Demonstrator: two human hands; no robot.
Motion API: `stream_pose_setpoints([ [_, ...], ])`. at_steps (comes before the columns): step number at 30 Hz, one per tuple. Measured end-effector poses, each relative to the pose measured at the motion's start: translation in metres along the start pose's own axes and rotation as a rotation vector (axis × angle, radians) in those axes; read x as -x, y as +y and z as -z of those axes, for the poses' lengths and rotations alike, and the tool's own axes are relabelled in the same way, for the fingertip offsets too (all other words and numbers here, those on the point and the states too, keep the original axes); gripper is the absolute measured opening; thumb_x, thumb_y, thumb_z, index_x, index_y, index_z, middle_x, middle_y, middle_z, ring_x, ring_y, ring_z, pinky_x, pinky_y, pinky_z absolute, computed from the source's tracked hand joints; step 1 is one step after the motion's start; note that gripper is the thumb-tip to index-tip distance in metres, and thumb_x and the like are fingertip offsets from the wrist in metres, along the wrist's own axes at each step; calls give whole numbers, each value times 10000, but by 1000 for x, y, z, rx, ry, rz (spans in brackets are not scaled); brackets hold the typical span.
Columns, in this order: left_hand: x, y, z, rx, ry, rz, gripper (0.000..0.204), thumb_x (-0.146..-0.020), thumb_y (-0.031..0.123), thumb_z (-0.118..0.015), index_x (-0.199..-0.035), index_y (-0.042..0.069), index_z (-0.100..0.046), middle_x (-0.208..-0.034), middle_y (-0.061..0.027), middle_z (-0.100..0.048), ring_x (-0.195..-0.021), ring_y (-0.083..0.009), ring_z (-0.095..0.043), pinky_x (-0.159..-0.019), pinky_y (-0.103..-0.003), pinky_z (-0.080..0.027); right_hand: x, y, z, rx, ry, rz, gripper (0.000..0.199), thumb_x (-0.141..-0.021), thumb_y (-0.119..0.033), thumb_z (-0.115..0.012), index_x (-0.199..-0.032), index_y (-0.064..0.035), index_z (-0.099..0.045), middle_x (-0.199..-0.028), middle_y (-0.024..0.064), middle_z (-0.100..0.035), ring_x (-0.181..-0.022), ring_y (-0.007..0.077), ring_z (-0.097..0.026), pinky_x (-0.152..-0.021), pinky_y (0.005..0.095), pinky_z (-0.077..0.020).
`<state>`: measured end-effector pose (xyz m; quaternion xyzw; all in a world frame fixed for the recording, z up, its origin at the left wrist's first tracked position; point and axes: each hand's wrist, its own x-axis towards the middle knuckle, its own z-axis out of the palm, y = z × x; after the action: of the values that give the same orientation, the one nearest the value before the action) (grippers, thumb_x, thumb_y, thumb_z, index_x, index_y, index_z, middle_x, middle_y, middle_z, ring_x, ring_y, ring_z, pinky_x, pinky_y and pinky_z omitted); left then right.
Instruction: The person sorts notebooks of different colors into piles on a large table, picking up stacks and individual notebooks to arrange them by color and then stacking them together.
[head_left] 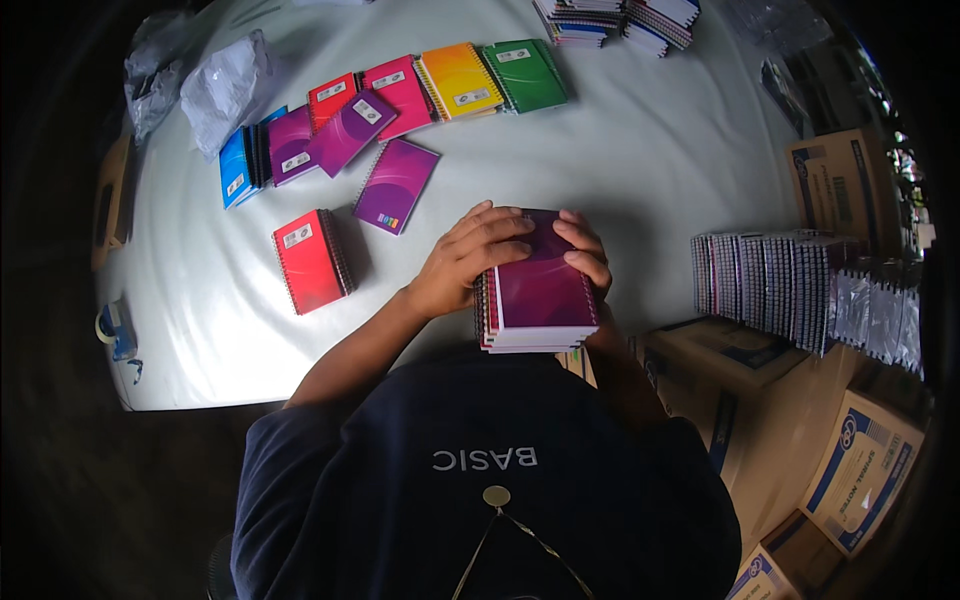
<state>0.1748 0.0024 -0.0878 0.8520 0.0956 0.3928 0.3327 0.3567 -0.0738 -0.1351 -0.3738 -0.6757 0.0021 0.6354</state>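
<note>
Head view. A stack of notebooks (545, 290) with a purple top cover occupies the centre of the frame, its long axis running nearly up and down the picture. It is clasped between the left hand (465, 255) and the right hand (588, 252), whose fingers curl over the upper part of the cover; the right palm is hidden. White page edges face the frame's lower edge. Whether the stack rests on the tabletop (630, 140) or is raised cannot be told. A loose purple notebook (397, 187) lies upper left of both hands, its long axis slanting from lower left to upper right; the left hand is nearer. Red notebooks (307, 265) lie left of centre, apart from that hand.
</note>
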Motion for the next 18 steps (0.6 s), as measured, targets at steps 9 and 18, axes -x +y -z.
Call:
stream_pose_setpoints([
  [9, -23, -10, 28, -243, 38, -124, 343, -725, 115, -649, -1059, 185, -613, -1187, -49, -593, -1199, -270, -500, -1052, -470, -315, -26, -22, 28, -910, -105, -1405, 543, -913, -332, -552, -1329, -31, -377, -1236, 141, -523, -1110, 253, -538, -932, 388, -444],
  [18, -26, -29, 11, -442, -89, 232, 425, -793, 91, -603, -1204, 138, -501, -1260, -92, -492, -1230, -284, -437, -1048, -421, -319, -21, -13, 23, -1093, 169, -1531, 380, -840, -189, -638, -1143, 5, -515, -1015, 108, -608, -878, 181, -622, -762, 326, -526],
])
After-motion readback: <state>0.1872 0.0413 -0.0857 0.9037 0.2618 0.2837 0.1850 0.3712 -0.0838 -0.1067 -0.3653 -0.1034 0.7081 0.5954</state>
